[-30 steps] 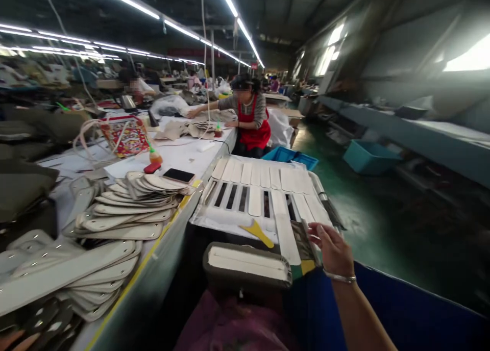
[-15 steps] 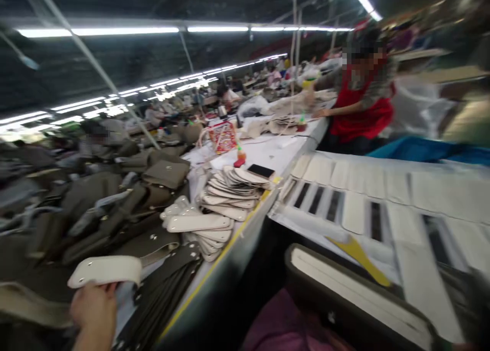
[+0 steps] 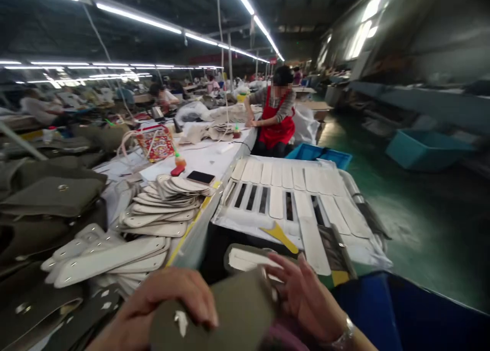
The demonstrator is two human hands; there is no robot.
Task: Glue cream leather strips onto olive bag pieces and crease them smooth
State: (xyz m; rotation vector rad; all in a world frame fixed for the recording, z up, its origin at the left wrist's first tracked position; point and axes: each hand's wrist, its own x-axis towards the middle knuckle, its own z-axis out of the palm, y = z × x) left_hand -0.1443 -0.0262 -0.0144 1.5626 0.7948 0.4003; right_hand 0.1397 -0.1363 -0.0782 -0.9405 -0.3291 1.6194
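Note:
My left hand (image 3: 174, 295) is closed over an olive flap piece (image 3: 237, 307) held low in front of me. A small white patch (image 3: 180, 323) shows on the piece near my fingers. My right hand (image 3: 302, 292) is at the piece's right edge with its fingers spread; whether the fingertips touch it I cannot tell. Just beyond, an olive-edged piece with a pale face (image 3: 245, 259) is partly hidden by my hands. Stacked cream strips with metal studs (image 3: 115, 254) lie on the table to the left, below a fanned pile of cream pieces (image 3: 164, 205).
A yellow scraper-like tool (image 3: 281, 237) lies on the white board with rows of cream strips (image 3: 285, 180). On the white table (image 3: 218, 162) are a phone (image 3: 201, 177) and a patterned bag (image 3: 155, 142). A person in a red apron (image 3: 273, 121) sits beyond. Olive bags (image 3: 49, 198) fill the left.
My view has swung right. My left hand, earlier holding a studded cream strip at the far left, is now in front of me on the olive piece. My right hand has come into view.

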